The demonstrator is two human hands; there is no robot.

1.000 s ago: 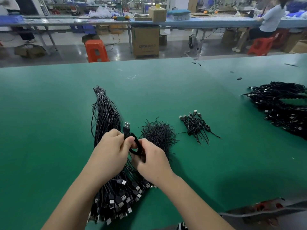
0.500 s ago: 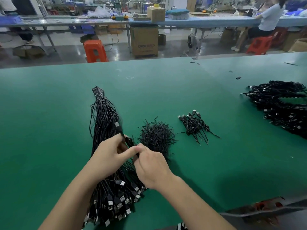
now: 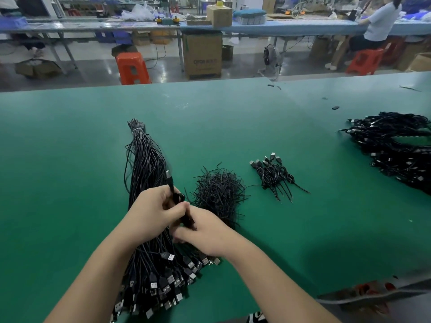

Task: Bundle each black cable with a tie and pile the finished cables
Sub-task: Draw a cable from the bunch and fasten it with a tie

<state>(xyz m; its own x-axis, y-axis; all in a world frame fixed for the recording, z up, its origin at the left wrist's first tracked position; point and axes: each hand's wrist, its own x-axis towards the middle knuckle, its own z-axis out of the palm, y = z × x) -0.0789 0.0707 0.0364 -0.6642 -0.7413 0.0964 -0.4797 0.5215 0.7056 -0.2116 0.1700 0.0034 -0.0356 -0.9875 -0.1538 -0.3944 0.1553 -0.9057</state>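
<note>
My left hand (image 3: 152, 214) grips a coiled black cable (image 3: 173, 197) whose USB plug points up and away. My right hand (image 3: 205, 231) meets it from the right and pinches the lower end of the coil, fingers curled; a tie there is too small to make out. Both hands hover over a long bunch of loose black USB cables (image 3: 149, 173) that runs from the far middle to the near edge. A heap of black ties (image 3: 219, 192) lies just right of the hands. A small pile of bundled cables (image 3: 272, 174) lies further right.
The green table (image 3: 70, 159) stretches wide to the left and far side. A large tangle of black cables (image 3: 396, 150) fills the right edge. Small black scraps (image 3: 335, 107) lie at the far right. Beyond the table are an orange stool (image 3: 131, 67), boxes and a seated person (image 3: 375, 26).
The coil has been squeezed smaller and turned, its plug tilting away. My right hand has slid down and toward me along the coil.
</note>
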